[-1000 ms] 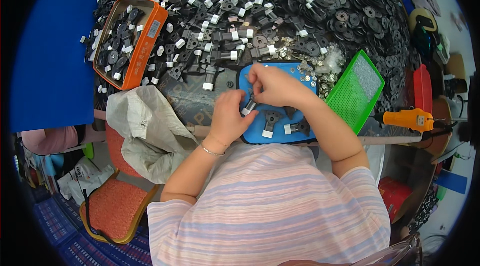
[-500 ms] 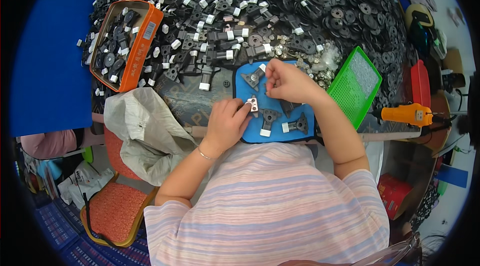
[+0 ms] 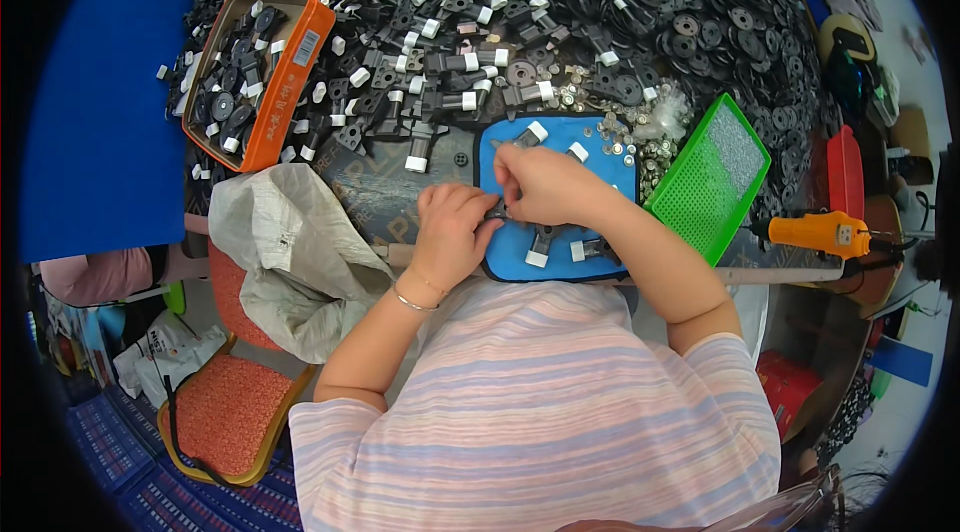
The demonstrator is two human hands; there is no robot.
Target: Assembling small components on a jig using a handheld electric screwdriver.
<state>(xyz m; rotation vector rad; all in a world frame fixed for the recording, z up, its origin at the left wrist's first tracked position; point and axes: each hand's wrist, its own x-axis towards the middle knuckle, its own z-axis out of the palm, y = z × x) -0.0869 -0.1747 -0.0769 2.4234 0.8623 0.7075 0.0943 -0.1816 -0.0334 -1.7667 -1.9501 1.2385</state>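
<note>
My left hand (image 3: 452, 232) is closed on a black plastic part (image 3: 496, 213) at the left side of a blue mat (image 3: 510, 260). Over that same part, my right hand (image 3: 545, 184) pinches its thumb and fingers together; whatever lies between the fingertips is hidden. Below my right hand rests a black bracket with a white end (image 3: 538, 250), and another white-ended bracket (image 3: 592, 250) lies to its right, partly behind my forearm. A third white-ended bracket (image 3: 530, 135) is beyond my right hand. Small round metal pieces (image 3: 617, 139) sit at the mat's far right corner.
A large heap of black parts (image 3: 440, 42) covers the back. An orange box (image 3: 275, 117) of parts stands left. To the right are a green tray (image 3: 690, 207) holding small silvery pieces (image 3: 735, 142) and an orange power screwdriver (image 3: 815, 234). A whitish sack (image 3: 290, 262) hangs front left.
My right hand has moved left and nearer, from the middle of the mat to the part at my left hand. My left hand stays nearly in place.
</note>
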